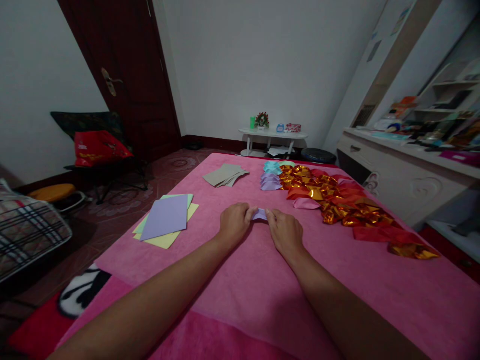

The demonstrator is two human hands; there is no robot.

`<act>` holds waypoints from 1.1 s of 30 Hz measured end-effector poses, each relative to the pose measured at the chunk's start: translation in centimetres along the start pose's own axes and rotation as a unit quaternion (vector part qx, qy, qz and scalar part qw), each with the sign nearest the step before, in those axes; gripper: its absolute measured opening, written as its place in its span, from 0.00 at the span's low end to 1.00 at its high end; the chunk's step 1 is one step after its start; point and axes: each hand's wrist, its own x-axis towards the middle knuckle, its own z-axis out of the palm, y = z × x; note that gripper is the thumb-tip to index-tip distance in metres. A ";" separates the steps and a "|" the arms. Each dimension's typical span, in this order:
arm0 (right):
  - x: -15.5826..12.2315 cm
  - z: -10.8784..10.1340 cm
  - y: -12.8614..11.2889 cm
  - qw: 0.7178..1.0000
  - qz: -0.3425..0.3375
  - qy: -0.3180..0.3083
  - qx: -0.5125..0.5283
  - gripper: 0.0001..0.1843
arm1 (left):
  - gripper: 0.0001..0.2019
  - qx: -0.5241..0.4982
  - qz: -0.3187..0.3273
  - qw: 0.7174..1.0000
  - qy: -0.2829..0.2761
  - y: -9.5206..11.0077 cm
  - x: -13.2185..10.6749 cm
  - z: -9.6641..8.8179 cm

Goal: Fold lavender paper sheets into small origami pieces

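Between my two hands, over the middle of the pink-covered table (232,270), is a small folded piece of purple paper (259,215). My left hand (235,220) is closed on its left end, thumb on top. The right end is pinched by my right hand (285,231). My fingers hide both ends of the paper. To the left lie flat sheets, a purple sheet (167,217) on top of green and yellow sheets (165,241). Farther back is a fanned stack of grey-brown sheets (225,175).
Folded paper pieces spread over the table's right side: shiny gold ones (332,212), red ones (371,233), purple ones (270,182), blue ones (272,167) and a pink one (306,203). A white dresser (397,170) stands beyond the right edge. A chair with a red bag (99,148) is at left.
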 end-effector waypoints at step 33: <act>0.2 0.4 0.7 0.983 -0.024 0.038 0.180 0.23 | 0.25 -0.155 0.016 0.988 0.005 -1.0 -0.1 0.4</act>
